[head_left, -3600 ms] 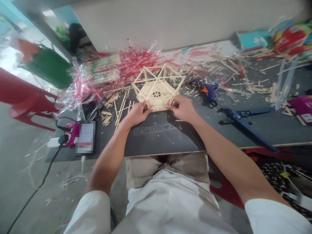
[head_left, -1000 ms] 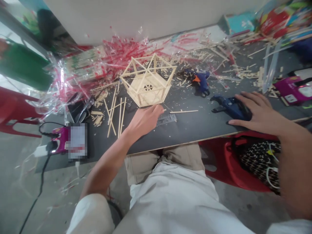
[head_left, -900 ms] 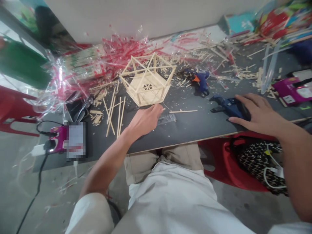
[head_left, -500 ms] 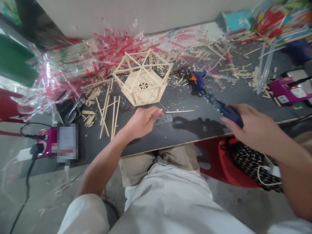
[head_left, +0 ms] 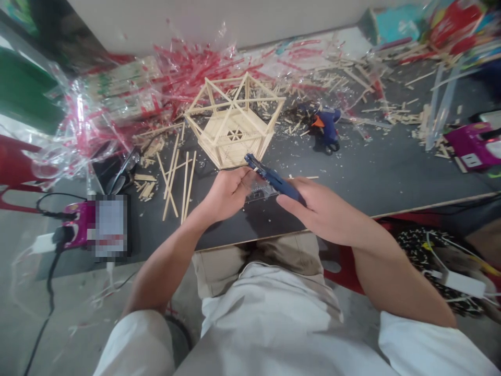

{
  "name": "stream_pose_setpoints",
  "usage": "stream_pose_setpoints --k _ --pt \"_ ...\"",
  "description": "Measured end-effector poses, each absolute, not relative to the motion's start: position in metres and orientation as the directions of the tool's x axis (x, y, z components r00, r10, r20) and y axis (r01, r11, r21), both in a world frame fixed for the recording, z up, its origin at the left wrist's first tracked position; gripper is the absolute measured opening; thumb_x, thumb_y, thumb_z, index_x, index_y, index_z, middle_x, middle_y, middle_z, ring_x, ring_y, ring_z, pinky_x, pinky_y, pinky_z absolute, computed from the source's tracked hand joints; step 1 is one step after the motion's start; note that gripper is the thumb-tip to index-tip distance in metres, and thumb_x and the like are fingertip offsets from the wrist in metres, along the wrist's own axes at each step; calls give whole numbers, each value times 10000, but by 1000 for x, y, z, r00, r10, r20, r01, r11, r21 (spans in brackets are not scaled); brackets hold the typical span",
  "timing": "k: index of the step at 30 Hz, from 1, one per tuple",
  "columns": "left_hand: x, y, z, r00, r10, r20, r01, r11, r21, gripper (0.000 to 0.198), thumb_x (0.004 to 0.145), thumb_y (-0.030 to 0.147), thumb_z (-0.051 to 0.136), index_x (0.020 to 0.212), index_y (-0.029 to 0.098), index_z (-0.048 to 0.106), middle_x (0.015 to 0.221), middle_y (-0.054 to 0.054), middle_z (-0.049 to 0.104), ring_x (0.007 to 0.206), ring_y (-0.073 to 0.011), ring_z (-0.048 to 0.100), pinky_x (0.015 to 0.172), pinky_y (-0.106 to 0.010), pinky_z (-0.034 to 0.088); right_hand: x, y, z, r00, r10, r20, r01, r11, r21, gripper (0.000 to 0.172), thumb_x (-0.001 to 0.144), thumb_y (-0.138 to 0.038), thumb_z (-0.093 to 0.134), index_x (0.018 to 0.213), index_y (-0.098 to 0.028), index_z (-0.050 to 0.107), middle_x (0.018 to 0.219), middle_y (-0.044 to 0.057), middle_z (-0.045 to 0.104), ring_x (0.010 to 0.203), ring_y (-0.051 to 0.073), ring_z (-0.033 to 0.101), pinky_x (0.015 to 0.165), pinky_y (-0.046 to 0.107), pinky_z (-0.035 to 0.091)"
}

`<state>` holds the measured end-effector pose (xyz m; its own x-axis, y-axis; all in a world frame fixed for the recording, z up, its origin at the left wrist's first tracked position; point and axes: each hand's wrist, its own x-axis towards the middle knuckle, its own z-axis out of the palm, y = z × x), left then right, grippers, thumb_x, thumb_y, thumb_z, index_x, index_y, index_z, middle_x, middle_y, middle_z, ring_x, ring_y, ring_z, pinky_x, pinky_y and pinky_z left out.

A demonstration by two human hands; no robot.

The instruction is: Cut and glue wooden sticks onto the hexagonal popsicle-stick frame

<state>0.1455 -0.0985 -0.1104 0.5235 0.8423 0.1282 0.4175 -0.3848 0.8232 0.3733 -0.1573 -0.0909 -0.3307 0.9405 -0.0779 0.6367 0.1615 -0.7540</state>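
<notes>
My left hand [head_left: 229, 194] is closed in a pinch just in front of the wooden frame, with a pale tip of a thin wooden stick [head_left: 255, 169] showing at its fingers. My right hand [head_left: 313, 206] grips a dark blue hand cutter [head_left: 279, 181], whose narrow head reaches across to the left fingertips by that tip. Blur hides whether its jaws touch the stick. Under the hands lies a clear plastic ruler [head_left: 261, 194]. The six-sided frame of glued sticks [head_left: 235, 117] stands upright on the table behind them. Part of another stick [head_left: 309, 177] shows beyond my right hand.
Several long sticks [head_left: 183, 185] and short offcuts [head_left: 144, 187] lie left. A blue glue gun [head_left: 327, 128] rests right of the frame. Red-and-clear wrappers [head_left: 195, 65] heap at the back. Purple power strips [head_left: 80, 224] with cords sit at the left; another [head_left: 475, 146] at the right.
My right hand has brought the cutter leftward from the table's right side to my left fingertips. My left hand stays pinched in nearly the same place. The view has shifted slightly.
</notes>
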Motion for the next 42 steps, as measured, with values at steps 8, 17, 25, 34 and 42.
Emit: stream_pose_setpoints --k 8,17,25,34,42 --pt "147 -98 -112 517 844 146 463 -419 781 355 1054 257 418 894 140 712 723 -57 689 709 -158 671 686 -258 549 368 -160 -96 -321 944 -74 688 178 -703 423 1049 -484 454 1350 -267 657 1165 114 736 1104 322 686 957 443 534" --pt "148 -97 -116 487 858 164 491 -424 761 270 1000 190 463 852 136 682 743 -60 719 750 -169 708 688 -239 545 352 -165 -88 -247 959 -137 771 109 -627 499 1072 -436 403 1399 -121 608 1128 158 663 1064 310 659 952 416 517" --pt "149 -98 -115 482 857 181 506 -441 741 282 997 166 442 858 142 687 716 -55 717 716 -164 702 695 -247 550 353 -166 -98 -262 963 -66 745 158 -648 577 1070 -491 364 1405 -80 592 1108 170 650 1058 322 646 945 429 515" --pt "148 -96 -118 482 848 218 529 -480 700 262 972 133 449 802 149 648 691 -42 704 615 -141 662 627 -238 512 352 -164 -99 -256 962 -96 724 125 -679 535 1077 -534 342 1302 -126 605 1115 150 677 1027 302 651 893 386 474" --pt "149 -98 -117 466 847 256 513 -494 701 256 956 138 462 761 166 626 680 -42 704 668 -158 698 659 -239 530 351 -164 -102 -179 978 -112 800 78 -595 588 1093 -600 150 914 -206 548 912 114 658 861 262 605 749 350 376"
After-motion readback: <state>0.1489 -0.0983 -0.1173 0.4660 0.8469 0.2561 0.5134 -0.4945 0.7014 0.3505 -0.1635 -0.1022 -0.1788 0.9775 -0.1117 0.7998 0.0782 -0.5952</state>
